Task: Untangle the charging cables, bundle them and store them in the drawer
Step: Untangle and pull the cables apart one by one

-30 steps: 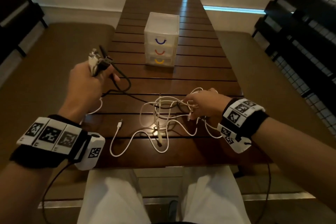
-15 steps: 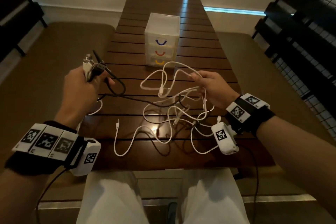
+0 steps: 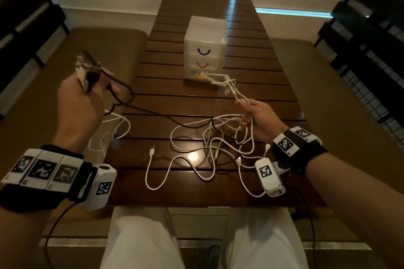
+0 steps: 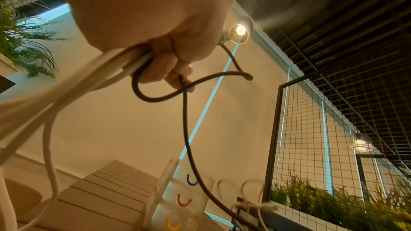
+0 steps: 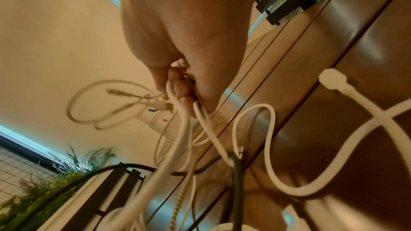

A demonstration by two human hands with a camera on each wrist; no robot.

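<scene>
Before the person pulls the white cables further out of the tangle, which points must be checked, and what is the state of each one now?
1. Left hand grips the gathered plug ends: ok.
2. Right hand pinches the white cables: ok.
3. Black cable free of the white tangle: not ok, it runs into it.
4. Tangle loosened on the table: not ok, loops cross.
5. Drawer unit has an open drawer: not ok, all three look closed.
6. Raised white loops clear of the drawer unit: cannot tell, they overlap its yellow handle in the head view.
</scene>
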